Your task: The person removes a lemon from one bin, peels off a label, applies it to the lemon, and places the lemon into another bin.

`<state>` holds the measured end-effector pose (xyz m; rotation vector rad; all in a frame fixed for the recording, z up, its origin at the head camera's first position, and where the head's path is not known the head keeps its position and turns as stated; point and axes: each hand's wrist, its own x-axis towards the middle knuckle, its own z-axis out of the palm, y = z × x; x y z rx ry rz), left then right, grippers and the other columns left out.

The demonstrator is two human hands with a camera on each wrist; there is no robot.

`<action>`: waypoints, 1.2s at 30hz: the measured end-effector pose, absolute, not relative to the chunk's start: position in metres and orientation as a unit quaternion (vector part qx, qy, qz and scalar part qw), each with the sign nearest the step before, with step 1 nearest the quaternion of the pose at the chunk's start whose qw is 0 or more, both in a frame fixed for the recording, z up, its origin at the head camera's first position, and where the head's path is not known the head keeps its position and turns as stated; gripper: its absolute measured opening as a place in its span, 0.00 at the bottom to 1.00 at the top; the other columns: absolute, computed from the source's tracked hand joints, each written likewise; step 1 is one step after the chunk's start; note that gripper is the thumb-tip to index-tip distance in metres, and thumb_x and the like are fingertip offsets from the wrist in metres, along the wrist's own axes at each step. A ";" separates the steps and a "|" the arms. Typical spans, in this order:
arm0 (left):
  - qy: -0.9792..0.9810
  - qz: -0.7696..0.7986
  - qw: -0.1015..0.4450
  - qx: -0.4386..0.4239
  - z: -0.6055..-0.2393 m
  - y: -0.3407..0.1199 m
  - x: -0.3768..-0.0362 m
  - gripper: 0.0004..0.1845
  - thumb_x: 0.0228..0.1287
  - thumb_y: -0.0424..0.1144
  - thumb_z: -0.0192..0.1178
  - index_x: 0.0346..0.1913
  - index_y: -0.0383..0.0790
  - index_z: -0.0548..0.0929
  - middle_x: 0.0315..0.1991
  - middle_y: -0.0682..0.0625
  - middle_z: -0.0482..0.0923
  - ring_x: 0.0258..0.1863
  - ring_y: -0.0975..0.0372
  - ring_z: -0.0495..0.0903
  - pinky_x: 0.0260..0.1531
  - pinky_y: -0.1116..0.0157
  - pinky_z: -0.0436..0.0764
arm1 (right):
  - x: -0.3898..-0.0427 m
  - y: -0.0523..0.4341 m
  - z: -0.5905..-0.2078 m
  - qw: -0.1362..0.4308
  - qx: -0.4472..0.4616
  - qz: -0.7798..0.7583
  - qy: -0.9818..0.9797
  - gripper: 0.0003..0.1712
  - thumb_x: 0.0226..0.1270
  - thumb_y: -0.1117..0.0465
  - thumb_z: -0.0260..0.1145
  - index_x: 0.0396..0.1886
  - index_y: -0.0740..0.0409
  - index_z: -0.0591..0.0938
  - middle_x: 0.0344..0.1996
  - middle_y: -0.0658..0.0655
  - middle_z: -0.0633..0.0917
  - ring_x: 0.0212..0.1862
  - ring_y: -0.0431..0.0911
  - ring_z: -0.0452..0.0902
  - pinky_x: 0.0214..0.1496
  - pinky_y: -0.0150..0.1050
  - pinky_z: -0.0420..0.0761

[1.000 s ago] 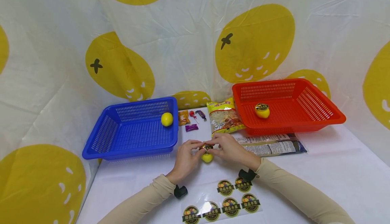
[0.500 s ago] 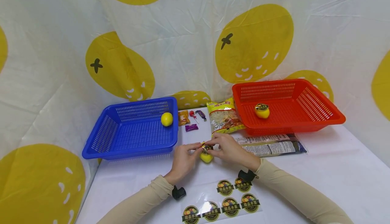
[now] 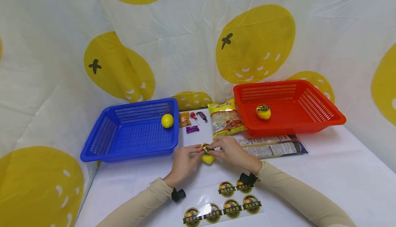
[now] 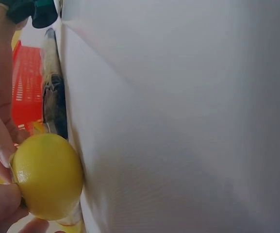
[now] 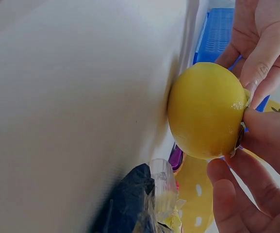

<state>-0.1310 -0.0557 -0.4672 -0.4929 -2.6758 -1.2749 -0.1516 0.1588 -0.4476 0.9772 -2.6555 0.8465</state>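
Observation:
A yellow lemon [image 3: 208, 159] stands on the white table between both hands, with a round black-and-gold fruit sticker [image 3: 205, 149] on its upper face. My left hand [image 3: 183, 161] has its thumb and index finger at the lemon's left side, over the sticker's edge. From the other side, my right hand [image 3: 232, 153] holds thumb and index finger against the sticker. In the right wrist view the lemon [image 5: 205, 111] shows a bare side, and a little of the sticker's dark edge sticks out beside the right thumb [image 5: 271, 124].
A blue basket [image 3: 102, 153] with one lemon [image 3: 167, 121] stands left; a red basket [image 3: 334, 118] with a stickered lemon [image 3: 263, 113] stands right. Wrapped candies [image 3: 192, 129], a yellow food bag [image 3: 227, 118] and a flat package [image 3: 275, 149] lie behind. A sticker sheet [image 3: 204, 199] lies in front.
My left fingers have drawn back slightly to the left, so more of the sticker shows. The right hand keeps its place at the lemon. The head view has shifted slightly.

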 end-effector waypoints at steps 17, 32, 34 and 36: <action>-0.886 -0.427 0.052 -0.174 -0.461 -0.055 -0.132 0.14 0.63 0.41 0.72 0.47 0.36 0.90 0.52 0.45 0.89 0.56 0.50 0.86 0.21 0.73 0.67 | -0.151 0.154 -0.449 0.070 0.300 0.297 -0.904 0.21 0.57 0.52 0.80 0.50 0.53 0.90 0.32 0.48 0.87 0.33 0.40 0.79 0.35 0.28 0.74; -0.894 -0.408 0.052 -0.178 -0.462 -0.054 -0.129 0.14 0.62 0.42 0.72 0.48 0.38 0.90 0.53 0.47 0.89 0.58 0.51 0.86 0.45 0.60 0.86 | -0.153 0.155 -0.446 0.011 0.295 0.279 -0.914 0.27 0.59 0.49 0.79 0.57 0.49 0.88 0.31 0.47 0.76 0.35 0.42 0.74 0.37 0.28 0.70; -0.895 -0.409 0.051 -0.173 -0.461 -0.054 -0.129 0.15 0.62 0.42 0.73 0.49 0.39 0.91 0.52 0.48 0.89 0.57 0.52 0.86 0.49 0.56 0.86 | -0.153 0.155 -0.445 0.010 0.295 0.278 -0.914 0.27 0.59 0.49 0.78 0.58 0.48 0.88 0.31 0.48 0.76 0.35 0.43 0.74 0.37 0.28 0.70; -0.895 -0.411 0.051 -0.168 -0.461 -0.054 -0.129 0.16 0.62 0.42 0.73 0.51 0.41 0.91 0.51 0.48 0.90 0.55 0.53 0.87 0.48 0.57 0.85 | -0.152 0.156 -0.445 0.009 0.297 0.278 -0.914 0.27 0.59 0.49 0.78 0.59 0.47 0.87 0.32 0.48 0.75 0.36 0.43 0.74 0.37 0.28 0.71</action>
